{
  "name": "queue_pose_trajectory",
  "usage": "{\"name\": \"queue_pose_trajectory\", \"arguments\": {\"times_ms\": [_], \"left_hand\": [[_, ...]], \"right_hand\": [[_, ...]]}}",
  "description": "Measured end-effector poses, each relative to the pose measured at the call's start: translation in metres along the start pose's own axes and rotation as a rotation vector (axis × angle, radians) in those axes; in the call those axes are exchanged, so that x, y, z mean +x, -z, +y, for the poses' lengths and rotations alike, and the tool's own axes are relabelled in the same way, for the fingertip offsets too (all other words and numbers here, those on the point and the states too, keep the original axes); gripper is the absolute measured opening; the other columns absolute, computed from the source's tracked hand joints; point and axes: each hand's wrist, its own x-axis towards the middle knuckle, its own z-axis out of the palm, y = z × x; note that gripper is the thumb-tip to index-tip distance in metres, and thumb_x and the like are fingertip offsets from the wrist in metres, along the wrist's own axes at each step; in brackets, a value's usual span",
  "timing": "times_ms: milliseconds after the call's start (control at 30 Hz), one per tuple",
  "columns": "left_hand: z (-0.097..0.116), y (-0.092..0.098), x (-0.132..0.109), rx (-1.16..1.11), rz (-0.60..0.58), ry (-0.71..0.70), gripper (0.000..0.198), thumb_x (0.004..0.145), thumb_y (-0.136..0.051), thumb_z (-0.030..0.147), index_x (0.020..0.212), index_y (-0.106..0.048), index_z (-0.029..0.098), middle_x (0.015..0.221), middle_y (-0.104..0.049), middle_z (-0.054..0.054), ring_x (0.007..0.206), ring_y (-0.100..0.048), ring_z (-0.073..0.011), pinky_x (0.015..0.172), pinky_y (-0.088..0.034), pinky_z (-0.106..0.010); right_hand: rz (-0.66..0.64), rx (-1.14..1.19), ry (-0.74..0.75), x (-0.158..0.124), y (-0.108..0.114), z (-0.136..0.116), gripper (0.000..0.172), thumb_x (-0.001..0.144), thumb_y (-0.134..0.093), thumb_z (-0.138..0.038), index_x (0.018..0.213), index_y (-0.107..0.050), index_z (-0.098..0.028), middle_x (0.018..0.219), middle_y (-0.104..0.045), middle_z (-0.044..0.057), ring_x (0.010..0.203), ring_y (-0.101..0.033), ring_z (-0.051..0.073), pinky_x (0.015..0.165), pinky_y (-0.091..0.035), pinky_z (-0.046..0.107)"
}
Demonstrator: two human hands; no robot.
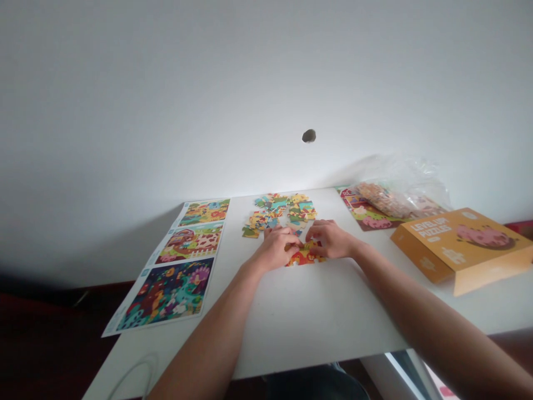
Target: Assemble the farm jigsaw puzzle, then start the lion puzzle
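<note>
A small joined section of jigsaw puzzle (305, 258), red, orange and yellow, lies flat on the white table between my hands. My left hand (278, 248) is at its left side, fingers curled together over a puzzle piece at its edge. From the right, my right hand (330, 239) reaches over the same section, its bent fingers pressed on a piece there. The fingertips partly hide the pieces under them. Just beyond my hands, several colourful loose puzzle pieces (272, 206) lie in a cluster, some overlapping.
On the left, a printed picture sheet (189, 241) shows three scenes and overhangs the table edge. To the right stand an orange puzzle box (470, 239) and a clear plastic bag (387, 197) of pieces on a farm picture (370, 223). A white wall with a hole (308, 136) rises behind.
</note>
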Motion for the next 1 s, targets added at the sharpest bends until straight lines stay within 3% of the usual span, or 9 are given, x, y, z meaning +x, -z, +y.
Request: {"name": "queue_pose_trajectory", "arguments": {"times_ms": [600,733,1000], "left_hand": [[-0.0008,0.0003,-0.0003,-0.018,-0.008,0.016,0.012,0.083,-0.067,0.029,0.093,-0.074,0.028,0.102,-0.069,-0.002,0.105,-0.058,-0.0231,0.092,-0.037,-0.039],[0.0023,0.0006,-0.0007,-0.014,-0.006,0.016,0.026,0.074,-0.076,0.045,0.092,-0.073,0.026,0.1,-0.069,-0.002,0.102,-0.058,-0.0244,0.092,-0.037,-0.039],[0.0057,0.0026,-0.0005,-0.013,-0.02,0.022,0.03,0.069,-0.079,0.044,0.089,-0.07,0.024,0.093,-0.068,-0.002,0.098,-0.058,-0.0232,0.089,-0.037,-0.035]], "right_hand": [[0.042,-0.021,-0.101,0.0009,-0.0035,0.0027,0.016,0.076,-0.06,-0.024,0.088,-0.071,-0.022,0.081,-0.063,0.002,0.08,-0.058,0.018,0.083,-0.037,0.032],[0.049,-0.033,-0.102,0.0011,-0.0035,0.0017,0.016,0.077,-0.06,-0.025,0.088,-0.071,-0.022,0.081,-0.063,0.003,0.08,-0.058,0.018,0.082,-0.037,0.032],[0.061,-0.027,-0.08,0.0016,-0.0036,0.0019,0.015,0.076,-0.061,-0.024,0.086,-0.071,-0.021,0.08,-0.064,0.004,0.079,-0.059,0.019,0.081,-0.041,0.031]]}}
